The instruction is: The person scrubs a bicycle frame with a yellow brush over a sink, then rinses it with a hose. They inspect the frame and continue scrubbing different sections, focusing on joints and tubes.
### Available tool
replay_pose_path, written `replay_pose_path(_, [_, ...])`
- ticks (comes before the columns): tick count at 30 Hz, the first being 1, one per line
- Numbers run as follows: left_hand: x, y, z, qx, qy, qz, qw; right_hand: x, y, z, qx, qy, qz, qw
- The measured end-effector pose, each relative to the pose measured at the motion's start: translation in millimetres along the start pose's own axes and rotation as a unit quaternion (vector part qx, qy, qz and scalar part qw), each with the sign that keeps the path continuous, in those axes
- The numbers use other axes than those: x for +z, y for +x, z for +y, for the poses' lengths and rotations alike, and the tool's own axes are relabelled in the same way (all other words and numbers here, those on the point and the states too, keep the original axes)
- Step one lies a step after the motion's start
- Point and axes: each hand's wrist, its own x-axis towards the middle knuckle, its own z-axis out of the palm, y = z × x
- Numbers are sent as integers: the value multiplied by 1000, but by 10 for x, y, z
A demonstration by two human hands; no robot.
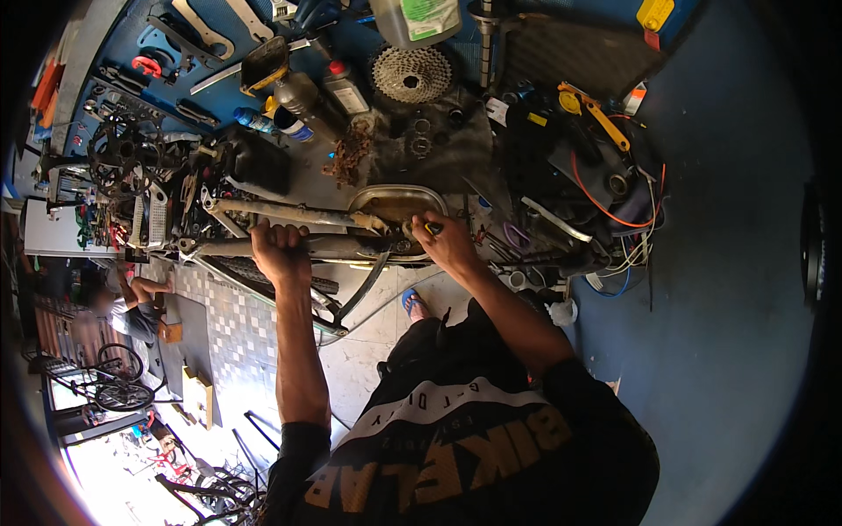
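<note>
A dirty bicycle frame point(338, 245) lies across the front of the cluttered workbench, its muddy tubes running left to right. My left hand point(281, 252) is wrapped round the dark lower tube. At the tube's right end, my right hand point(449, 245) is closed on a small black-and-yellow tool handle point(433, 228). Its tip meets the joint area of the frame, but the fingers hide the exact contact. Behind that joint sits a shallow metal tray point(396, 189), partly covered by the frame.
A large cassette point(410, 74), bottles point(346, 88) and a dark cloth point(465, 140) lie behind. Cables point(645, 210) and loose tools crowd the right side. Chainrings point(127, 158) stand at left. Another person point(136, 311) sits far left, near parked bicycles point(123, 377).
</note>
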Motion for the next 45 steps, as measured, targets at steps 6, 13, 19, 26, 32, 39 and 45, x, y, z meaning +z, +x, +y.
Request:
replay_pose_path(6, [-96,16,12,-14,-9,-5,1000,28,1,107,55,32,-25,998])
replay_pose_path(13, [-123,44,27,-32,-29,-18,999,134,-12,104,94,89,-56,990])
replay_pose_path(19, [-268,44,68,-45,-45,-37,997,-89,31,79,99,13,-25,995])
replay_pose_path(26, [-595,76,406,-69,-135,-85,985,-249,90,135,-2,-79,-18,997])
replay_pose_path(32, [-848,56,654,-51,-214,-148,964,-834,-701,8,-86,-309,285,903])
replay_pose_path(39, [-939,-223,770,16,-204,-186,961,-938,-1716,724,204,-257,-125,936])
replay_pose_path(45, [-485,-565,837,96,-137,-196,966,-600,-1522,1567,157,-164,-72,971])
